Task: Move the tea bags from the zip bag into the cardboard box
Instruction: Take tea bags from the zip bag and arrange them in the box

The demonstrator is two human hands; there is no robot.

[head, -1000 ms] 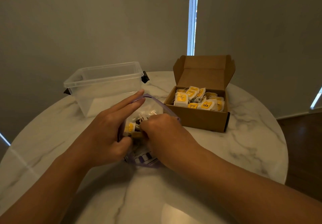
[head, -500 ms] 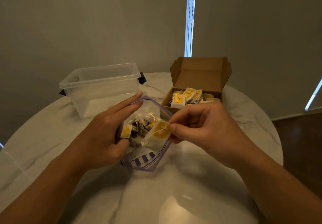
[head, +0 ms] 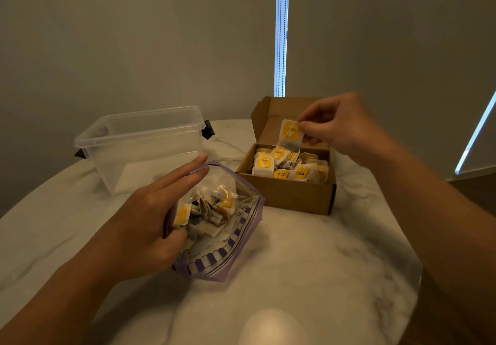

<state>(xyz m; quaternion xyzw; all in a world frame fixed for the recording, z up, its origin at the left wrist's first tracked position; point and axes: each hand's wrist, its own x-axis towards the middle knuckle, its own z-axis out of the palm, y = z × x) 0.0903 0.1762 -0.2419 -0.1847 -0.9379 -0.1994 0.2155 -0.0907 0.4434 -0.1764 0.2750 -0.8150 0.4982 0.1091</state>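
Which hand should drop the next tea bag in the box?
The right hand: it pinches a tea bag just above the cardboard box. The left hand holds the zip bag.

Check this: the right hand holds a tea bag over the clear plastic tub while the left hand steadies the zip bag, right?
Wrong container. The head view shows the right hand pinching the tea bag over the open cardboard box; the clear plastic tub stands apart. The left hand does steady the zip bag.

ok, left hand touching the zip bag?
Touching. Head view: the left hand holds the zip bag open, with its fingers along the rim and its thumb pressed on the near side.
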